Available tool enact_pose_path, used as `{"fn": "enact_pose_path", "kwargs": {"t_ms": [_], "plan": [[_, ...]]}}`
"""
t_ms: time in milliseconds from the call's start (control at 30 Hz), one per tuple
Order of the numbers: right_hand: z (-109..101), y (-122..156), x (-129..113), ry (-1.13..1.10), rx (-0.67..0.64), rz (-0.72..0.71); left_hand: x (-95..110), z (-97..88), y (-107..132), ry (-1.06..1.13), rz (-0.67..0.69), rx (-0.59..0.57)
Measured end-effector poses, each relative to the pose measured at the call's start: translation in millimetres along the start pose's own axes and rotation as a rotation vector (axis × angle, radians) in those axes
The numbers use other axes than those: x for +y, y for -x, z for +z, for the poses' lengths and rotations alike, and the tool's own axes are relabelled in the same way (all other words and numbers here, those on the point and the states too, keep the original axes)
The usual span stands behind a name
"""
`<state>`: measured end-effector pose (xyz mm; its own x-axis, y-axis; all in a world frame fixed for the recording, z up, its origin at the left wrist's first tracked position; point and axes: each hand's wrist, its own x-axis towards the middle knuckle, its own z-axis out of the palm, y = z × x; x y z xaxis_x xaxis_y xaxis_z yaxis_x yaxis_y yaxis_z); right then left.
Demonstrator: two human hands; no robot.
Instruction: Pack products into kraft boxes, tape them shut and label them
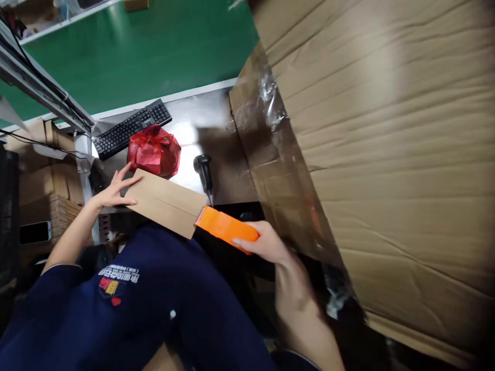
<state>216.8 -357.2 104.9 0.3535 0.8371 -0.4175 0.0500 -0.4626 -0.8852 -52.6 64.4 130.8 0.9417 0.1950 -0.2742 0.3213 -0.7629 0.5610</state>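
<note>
A flat brown cardboard box (166,202) lies tilted across the near edge of the worktop, with a seam along its upper face. My left hand (116,191) rests on the box's left end, fingers stretched and spread. In my right hand (266,242) is an orange tape dispenser (222,226), its front end touching the box's right end at the seam. Just behind the box sits a red knotted plastic bag (154,150). A black barcode scanner (203,172) stands close to the box's right end.
A black keyboard (133,128) lies behind the red bag. Large cardboard sheets (379,154) wall off the right side. At left are a metal post (46,77), stacked flat cardboard (64,216) and a phone (35,233). A green panel (154,51) closes the back.
</note>
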Motion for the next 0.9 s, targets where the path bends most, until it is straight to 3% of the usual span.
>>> {"fn": "enact_pose_path", "kwargs": {"t_ms": [133,300,433,533,600,800,900], "plan": [[33,-36,5,-0.169,-0.073,-0.035,38,8.3,18,-0.402,0.043,0.107],[74,-88,0,-0.248,-0.25,-0.16,61,35.9,14,-0.547,0.271,-0.097],[59,-82,25,-0.117,-0.236,-0.202,54,35.9,5,-0.601,0.238,-0.129],[45,-69,44,-0.075,-0.19,-0.136,51,33.1,6,-0.629,0.256,-0.117],[50,-73,47,-0.046,-0.195,-0.097,53,31.7,9,-0.636,0.271,-0.107],[73,-120,14,0.049,-0.255,-0.097,84,20.0,-2,-0.644,0.346,-0.175],[71,-121,-16,0.235,-0.246,-0.035,100,22.6,-26,-0.553,0.459,-0.363]]}}
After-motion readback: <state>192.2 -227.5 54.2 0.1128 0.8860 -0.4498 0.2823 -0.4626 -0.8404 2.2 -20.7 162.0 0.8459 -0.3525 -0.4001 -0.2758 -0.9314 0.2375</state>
